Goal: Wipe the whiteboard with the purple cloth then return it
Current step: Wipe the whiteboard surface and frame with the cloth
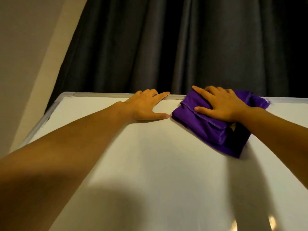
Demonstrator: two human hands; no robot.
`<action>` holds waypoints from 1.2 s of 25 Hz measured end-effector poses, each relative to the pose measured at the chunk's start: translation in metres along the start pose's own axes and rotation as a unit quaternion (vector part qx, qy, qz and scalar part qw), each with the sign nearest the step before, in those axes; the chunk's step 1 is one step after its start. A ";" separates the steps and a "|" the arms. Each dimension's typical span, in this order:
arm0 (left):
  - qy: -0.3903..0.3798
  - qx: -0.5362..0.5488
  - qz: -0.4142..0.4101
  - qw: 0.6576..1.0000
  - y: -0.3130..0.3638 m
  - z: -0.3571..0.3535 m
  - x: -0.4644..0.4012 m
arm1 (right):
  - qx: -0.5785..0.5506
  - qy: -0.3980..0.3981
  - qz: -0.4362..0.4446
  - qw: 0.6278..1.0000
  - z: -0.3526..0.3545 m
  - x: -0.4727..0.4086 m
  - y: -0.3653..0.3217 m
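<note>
Both bare arms reach far forward. The left hand (146, 105) lies flat with its fingers straight and its thumb stuck out to the side. The right hand (220, 104) lies palm down too, its fingers spread wide and pressing, the thumb pointing left.

You are looking at a whiteboard (150, 155) with a smooth, glossy white face that throws back light glints low on the right, edged by a matt silver metal-looking frame (100, 94). The purple cloth (208, 125) is soft woven fabric with stitched hems. Behind hangs a dark grey curtain (166, 47), matt cloth in folds.
</note>
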State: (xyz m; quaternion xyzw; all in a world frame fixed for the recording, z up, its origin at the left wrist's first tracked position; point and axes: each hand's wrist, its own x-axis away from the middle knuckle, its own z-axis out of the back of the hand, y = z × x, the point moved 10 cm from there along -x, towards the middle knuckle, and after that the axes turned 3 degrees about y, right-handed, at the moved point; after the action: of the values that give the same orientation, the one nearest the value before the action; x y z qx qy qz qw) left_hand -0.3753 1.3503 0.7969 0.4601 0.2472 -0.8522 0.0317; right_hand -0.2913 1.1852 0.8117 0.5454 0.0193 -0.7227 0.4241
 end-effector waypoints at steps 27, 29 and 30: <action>0.039 0.015 0.076 0.996 -0.244 -0.050 0.100 | 0.018 0.000 0.091 0.996 -0.052 -0.134 -0.214; 0.040 0.017 0.086 0.995 -0.257 -0.049 0.108 | 0.021 0.000 0.083 0.996 -0.048 -0.119 -0.189; 0.037 0.028 0.087 0.995 -0.262 -0.048 0.112 | 0.018 -0.002 0.062 0.998 -0.045 -0.112 -0.176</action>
State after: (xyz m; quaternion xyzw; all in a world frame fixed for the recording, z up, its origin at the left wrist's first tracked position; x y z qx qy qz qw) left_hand -0.4766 1.6207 0.7879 0.5121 0.1835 -0.8349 0.0841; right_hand -0.3628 1.3864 0.8073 0.5515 -0.0286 -0.6964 0.4583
